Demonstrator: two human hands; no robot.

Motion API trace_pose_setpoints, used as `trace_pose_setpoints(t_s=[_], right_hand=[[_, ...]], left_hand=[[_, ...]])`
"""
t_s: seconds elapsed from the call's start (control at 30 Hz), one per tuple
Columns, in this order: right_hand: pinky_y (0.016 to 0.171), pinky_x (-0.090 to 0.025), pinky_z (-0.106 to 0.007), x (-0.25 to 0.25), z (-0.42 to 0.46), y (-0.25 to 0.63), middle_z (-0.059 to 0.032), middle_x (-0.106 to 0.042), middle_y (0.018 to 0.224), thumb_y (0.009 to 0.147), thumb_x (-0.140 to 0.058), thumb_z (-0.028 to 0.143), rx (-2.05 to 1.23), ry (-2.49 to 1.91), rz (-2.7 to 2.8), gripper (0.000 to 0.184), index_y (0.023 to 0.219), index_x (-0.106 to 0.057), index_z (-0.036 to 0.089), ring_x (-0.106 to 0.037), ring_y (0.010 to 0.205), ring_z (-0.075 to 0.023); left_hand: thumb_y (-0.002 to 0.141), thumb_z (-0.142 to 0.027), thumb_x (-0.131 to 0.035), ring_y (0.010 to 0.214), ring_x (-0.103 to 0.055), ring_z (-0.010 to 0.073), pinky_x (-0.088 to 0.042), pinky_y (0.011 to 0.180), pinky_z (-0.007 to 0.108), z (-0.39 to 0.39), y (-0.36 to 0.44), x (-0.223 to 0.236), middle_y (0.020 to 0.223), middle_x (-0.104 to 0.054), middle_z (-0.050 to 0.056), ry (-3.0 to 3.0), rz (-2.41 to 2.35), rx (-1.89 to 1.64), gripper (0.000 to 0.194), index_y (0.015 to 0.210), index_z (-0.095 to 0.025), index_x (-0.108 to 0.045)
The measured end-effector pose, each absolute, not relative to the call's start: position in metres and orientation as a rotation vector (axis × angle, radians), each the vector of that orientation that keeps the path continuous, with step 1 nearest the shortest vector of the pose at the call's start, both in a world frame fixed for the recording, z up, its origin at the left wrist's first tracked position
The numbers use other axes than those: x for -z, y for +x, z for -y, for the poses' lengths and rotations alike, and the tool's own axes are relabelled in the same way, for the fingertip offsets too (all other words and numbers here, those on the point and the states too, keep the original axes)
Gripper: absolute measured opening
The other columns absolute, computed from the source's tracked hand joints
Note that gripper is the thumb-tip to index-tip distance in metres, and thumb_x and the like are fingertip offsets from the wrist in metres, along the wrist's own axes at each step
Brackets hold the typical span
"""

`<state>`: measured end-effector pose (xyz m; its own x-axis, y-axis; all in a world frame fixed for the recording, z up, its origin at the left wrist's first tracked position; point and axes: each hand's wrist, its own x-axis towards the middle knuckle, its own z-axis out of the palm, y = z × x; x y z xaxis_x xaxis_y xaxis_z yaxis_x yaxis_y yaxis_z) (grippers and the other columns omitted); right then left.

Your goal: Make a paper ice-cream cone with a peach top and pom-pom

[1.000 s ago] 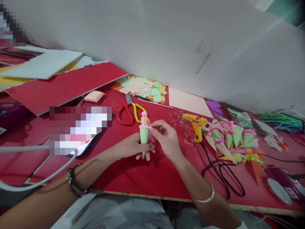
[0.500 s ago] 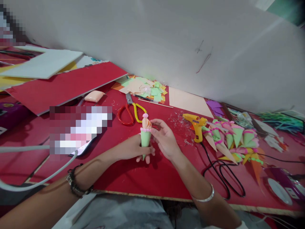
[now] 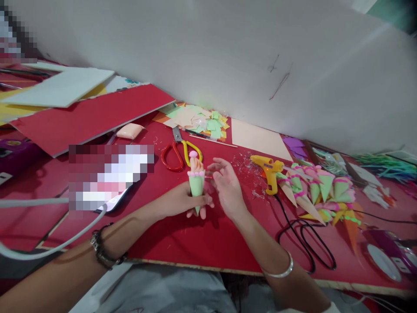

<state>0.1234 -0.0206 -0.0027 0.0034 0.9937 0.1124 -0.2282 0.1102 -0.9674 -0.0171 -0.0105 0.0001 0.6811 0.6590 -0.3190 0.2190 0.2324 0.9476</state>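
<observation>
A small craft ice cream cone (image 3: pixel 196 184) has a light green paper cone, a pink beaded rim, a peach swirl and a pink ball on top. My left hand (image 3: pixel 182 201) is wrapped around its lower part and holds it nearly upright above the red table. To its right, my right hand (image 3: pixel 229 188) is held apart from the cone, fingers loosely spread and holding nothing. Behind the cone lie scissors (image 3: pixel 172 157) with one red and one yellow handle.
A yellow glue gun (image 3: pixel 269 173) with a black cord lies on the right, beside a pile of paper cones (image 3: pixel 321 187). Paper scraps (image 3: pixel 198 121) lie near the wall. A partly blurred phone (image 3: pixel 119 198) with a white cable and a red board (image 3: pixel 97 115) are on the left.
My right hand has let go of the cone's rim and opened, moving slightly away to the right. The cone in my left hand has shifted a little left and tilted slightly.
</observation>
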Motion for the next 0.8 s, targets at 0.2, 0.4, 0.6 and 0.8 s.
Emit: trace_pose_setpoints(t_s=[0.2,0.4,0.6,0.8], right_hand=[[0.077,-0.043,-0.029,-0.0066,0.0285,0.1251,-0.002,-0.05,0.09,0.07,-0.062,0.024,-0.832,-1.089,1.578,0.017,0.087,-0.06,0.025,-0.051,0.081,-0.0146],[0.072,-0.042,-0.026,-0.0071,0.0288,0.1234,-0.0016,-0.052,0.084,0.075,-0.057,0.022,-0.676,-1.135,1.721,0.015,0.089,-0.063,0.026,-0.052,0.078,-0.0138],[0.066,-0.042,-0.026,-0.0066,0.0302,0.1234,-0.0011,-0.053,0.079,0.075,-0.056,0.024,-0.735,-1.088,1.606,0.007,0.076,-0.062,0.023,-0.051,0.072,-0.0127],[0.063,-0.044,-0.024,-0.0013,0.0212,0.1316,0.0022,-0.057,0.069,0.07,-0.061,0.024,-1.029,-1.072,1.219,0.006,0.072,-0.056,0.021,-0.054,0.065,-0.0112]], left_hand=[[0.076,-0.039,-0.053,0.034,-0.032,0.0017,-0.029,0.036,0.015,0.0092,-0.0182,0.002,0.043,-0.045,-0.006,0.942,-0.838,-0.665,0.034,0.054,-0.013,-0.046],[0.077,-0.042,-0.052,0.032,-0.022,0.0019,-0.03,0.037,0.015,0.0095,-0.0199,0.0042,0.035,-0.028,-0.009,0.853,-0.755,-0.647,0.041,0.05,-0.016,-0.036],[0.08,-0.047,-0.045,0.037,-0.028,0.0053,-0.032,0.043,0.02,0.0106,-0.0198,0.0038,0.036,-0.027,-0.007,1.024,-0.769,-0.62,0.045,0.048,-0.017,-0.033],[0.084,-0.049,-0.031,0.044,-0.034,0.0075,-0.03,0.048,0.022,0.015,-0.0186,0.0018,0.045,-0.037,-0.006,1.503,-0.909,-0.7,0.041,0.061,-0.017,-0.041]])
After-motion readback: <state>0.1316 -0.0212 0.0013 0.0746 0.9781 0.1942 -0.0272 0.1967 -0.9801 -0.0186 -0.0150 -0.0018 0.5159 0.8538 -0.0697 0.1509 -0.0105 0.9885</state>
